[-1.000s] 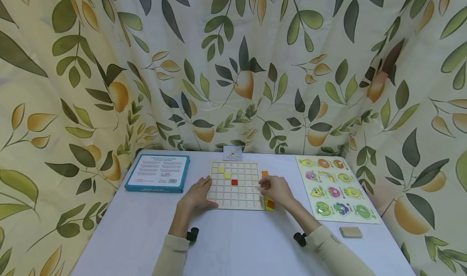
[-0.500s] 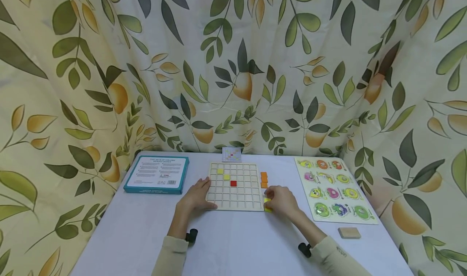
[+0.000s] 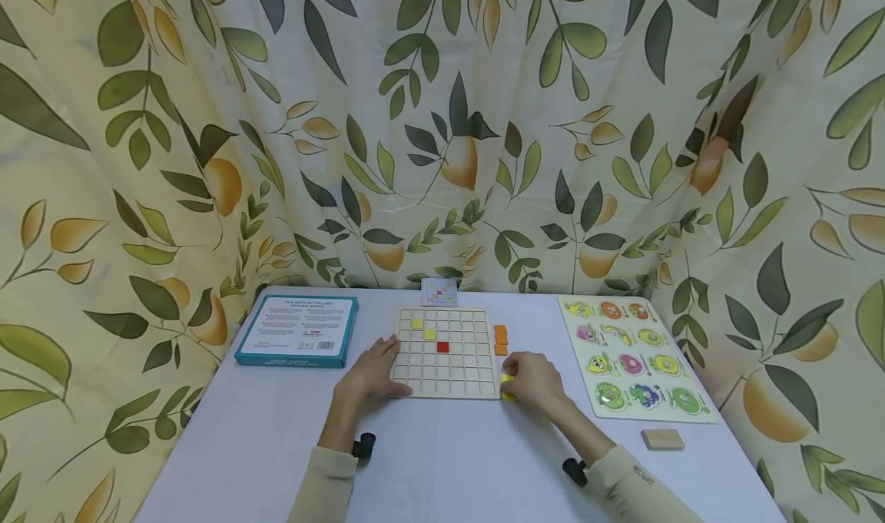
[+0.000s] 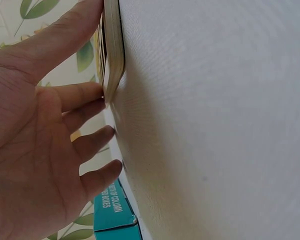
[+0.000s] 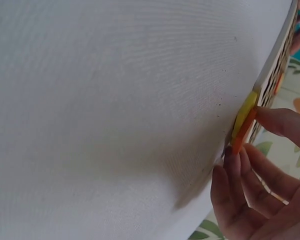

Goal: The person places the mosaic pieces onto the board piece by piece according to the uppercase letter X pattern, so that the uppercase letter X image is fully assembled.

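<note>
A pale square grid board lies mid-table, with two yellow tiles and one red tile set in its cells. My left hand rests at the board's left side; in the left wrist view the thumb lies along its edge and fingertips meet the corner. Beside the board's near right corner, my right hand pinches an orange-red tile between thumb and fingers. That tile sits right over yellow tiles, which the hand partly covers in the head view.
Several orange tiles lie right of the board. Behind it stands a small pattern card. A teal-edged box is at the left. On the right are a fruit picture board and a small wooden block.
My right hand has moved from the board's right edge toward the near tiles and now pinches the orange-red one. The orange tiles have come into full view. My left hand stays put.
</note>
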A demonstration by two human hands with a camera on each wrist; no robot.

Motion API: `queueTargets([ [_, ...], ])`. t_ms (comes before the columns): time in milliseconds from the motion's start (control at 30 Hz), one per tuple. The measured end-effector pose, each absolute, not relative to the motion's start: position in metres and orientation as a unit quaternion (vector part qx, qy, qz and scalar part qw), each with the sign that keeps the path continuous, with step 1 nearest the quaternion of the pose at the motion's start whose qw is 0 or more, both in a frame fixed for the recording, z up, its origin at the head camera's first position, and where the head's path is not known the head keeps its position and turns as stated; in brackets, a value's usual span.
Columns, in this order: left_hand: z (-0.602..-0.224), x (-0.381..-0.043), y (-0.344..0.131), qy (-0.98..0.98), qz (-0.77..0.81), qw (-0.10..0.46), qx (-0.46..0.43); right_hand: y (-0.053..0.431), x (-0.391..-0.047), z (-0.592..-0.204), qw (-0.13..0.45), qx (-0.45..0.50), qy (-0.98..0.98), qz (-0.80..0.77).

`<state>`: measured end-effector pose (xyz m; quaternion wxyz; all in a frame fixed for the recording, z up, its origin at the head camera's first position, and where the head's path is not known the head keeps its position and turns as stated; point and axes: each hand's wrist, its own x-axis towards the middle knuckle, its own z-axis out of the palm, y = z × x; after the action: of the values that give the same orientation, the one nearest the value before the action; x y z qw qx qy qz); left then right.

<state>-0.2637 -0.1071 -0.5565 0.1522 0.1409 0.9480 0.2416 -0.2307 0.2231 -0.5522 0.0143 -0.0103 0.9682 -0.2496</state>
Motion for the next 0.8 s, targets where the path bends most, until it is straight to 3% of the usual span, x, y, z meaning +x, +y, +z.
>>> queueTargets([
  [800, -0.551, -0.263, -0.108, 0.945, 0.248, 0.160, 0.142, 0.228, -0.245, -0.549, 0.024, -0.020, 0.974, -0.226],
])
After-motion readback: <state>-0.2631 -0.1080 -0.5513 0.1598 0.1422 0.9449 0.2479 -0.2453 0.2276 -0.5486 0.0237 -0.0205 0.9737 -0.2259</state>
